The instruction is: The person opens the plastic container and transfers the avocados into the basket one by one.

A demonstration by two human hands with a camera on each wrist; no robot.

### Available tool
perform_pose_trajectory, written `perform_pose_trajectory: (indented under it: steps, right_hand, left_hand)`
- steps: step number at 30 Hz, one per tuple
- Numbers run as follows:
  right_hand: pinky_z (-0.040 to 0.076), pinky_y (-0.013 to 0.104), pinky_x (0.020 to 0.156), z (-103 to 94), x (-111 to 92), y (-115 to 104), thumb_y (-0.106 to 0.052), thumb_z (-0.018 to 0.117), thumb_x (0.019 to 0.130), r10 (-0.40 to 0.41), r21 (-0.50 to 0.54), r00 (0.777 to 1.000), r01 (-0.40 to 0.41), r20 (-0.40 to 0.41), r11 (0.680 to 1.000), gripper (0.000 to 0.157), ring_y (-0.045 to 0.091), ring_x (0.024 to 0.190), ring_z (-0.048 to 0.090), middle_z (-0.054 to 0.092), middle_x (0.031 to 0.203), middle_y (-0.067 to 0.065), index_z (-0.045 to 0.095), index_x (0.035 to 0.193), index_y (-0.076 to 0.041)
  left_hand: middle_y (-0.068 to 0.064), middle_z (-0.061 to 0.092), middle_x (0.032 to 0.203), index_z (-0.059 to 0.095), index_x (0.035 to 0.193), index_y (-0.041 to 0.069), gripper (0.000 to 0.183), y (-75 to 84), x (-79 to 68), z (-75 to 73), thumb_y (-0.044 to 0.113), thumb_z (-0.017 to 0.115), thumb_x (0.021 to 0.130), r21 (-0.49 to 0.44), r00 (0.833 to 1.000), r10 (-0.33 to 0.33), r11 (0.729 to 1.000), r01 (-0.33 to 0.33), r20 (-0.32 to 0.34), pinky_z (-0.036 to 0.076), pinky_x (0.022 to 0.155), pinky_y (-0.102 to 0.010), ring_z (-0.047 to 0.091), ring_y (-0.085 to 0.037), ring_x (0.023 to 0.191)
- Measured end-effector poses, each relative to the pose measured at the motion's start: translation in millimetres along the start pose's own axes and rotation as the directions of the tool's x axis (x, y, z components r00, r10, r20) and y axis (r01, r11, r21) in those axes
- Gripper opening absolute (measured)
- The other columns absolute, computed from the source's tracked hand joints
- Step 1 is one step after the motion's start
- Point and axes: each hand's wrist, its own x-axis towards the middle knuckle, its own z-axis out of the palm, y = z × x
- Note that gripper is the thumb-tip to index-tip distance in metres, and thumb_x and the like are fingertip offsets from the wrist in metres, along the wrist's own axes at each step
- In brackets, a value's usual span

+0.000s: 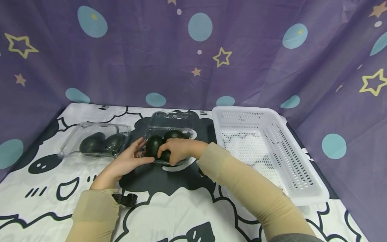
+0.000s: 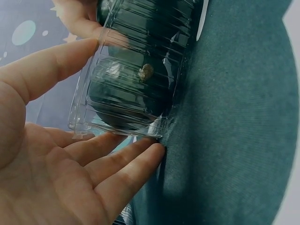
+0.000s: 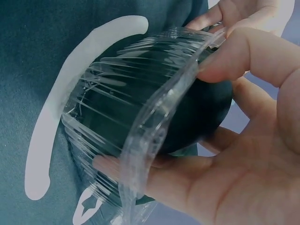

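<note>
In the head view, a clear plastic clamshell (image 1: 155, 162) lies in the middle with its lid (image 1: 171, 122) folded back. Dark green avocados (image 1: 153, 145) fill it. My right hand (image 1: 182, 149) reaches in from the right, its fingers curled round an avocado (image 3: 206, 110) inside the rim, which the right wrist view shows close up. At the clamshell's left end is my left hand (image 1: 128, 162). Its thumb touches the rim and its fairly straight fingers (image 2: 126, 176) lie along the end wall, beside an avocado (image 2: 126, 93) seen through the plastic.
To the left, another clear plastic container (image 1: 71, 143) holds two dark avocados (image 1: 92, 143). A white perforated basket (image 1: 308, 188) stands on the right. The patterned cloth (image 1: 169, 215) covers the table, and a purple curtain (image 1: 145, 57) hangs behind.
</note>
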Motion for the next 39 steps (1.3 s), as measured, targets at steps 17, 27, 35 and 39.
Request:
perform_pose_trajectory:
  steps: [17, 27, 35, 39]
  right_hand:
    - [0.042, 0.027, 0.07, -1.9, -0.3, 9.9, -0.003, 0.072, 0.083, -0.067, 0.106, 0.996, 0.073, -0.065, 0.992, 0.056, 0.019, 0.099, 0.046, 0.046, 0.138, 0.004, 0.062, 0.132, -0.027]
    - [0.05, 0.032, 0.089, -5.4, -3.4, 13.9, -0.008, 0.079, 0.083, -0.106, 0.168, 0.987, 0.125, -0.12, 0.978, 0.055, 0.022, 0.124, 0.047, 0.042, 0.147, 0.007, 0.061, 0.133, -0.024]
    - [0.048, 0.038, 0.097, -9.2, -3.6, 21.5, -0.013, 0.079, 0.083, -0.104, 0.281, 0.977, 0.154, -0.185, 0.947, 0.055, 0.023, 0.128, 0.046, 0.04, 0.151, 0.004, 0.062, 0.133, -0.029]
    - [0.056, 0.043, 0.084, -11.1, -5.9, 23.6, -0.013, 0.078, 0.084, -0.131, 0.372, 0.972, 0.196, -0.193, 0.907, 0.055, 0.023, 0.115, 0.054, 0.042, 0.149, 0.003, 0.061, 0.134, -0.027]
  left_hand:
    - [-0.024, 0.002, 0.165, -0.013, 0.158, 0.008, 0.107, -3.3, 0.5, -0.6, 0.033, 0.068, 0.094, 0.003, 1.0, -0.01, 1.0, 0.009, 0.007, 0.028, 0.111, -0.069, 0.019, -0.051, 0.146]
    - [-0.026, 0.004, 0.164, -0.013, 0.158, 0.007, 0.105, -4.4, 2.4, -1.2, 0.031, 0.068, 0.095, 0.015, 1.0, -0.001, 1.0, 0.0, 0.011, 0.029, 0.111, -0.069, 0.021, -0.052, 0.146]
    - [-0.025, 0.003, 0.165, -0.014, 0.158, 0.008, 0.108, -3.8, 2.9, -1.3, 0.035, 0.069, 0.093, 0.007, 1.0, -0.013, 1.0, 0.013, 0.011, 0.028, 0.111, -0.069, 0.021, -0.051, 0.146]
    - [-0.025, 0.003, 0.165, -0.014, 0.158, 0.008, 0.108, -3.8, 2.6, -1.9, 0.036, 0.069, 0.093, 0.012, 1.0, -0.019, 1.0, 0.019, 0.009, 0.028, 0.111, -0.069, 0.022, -0.05, 0.146]
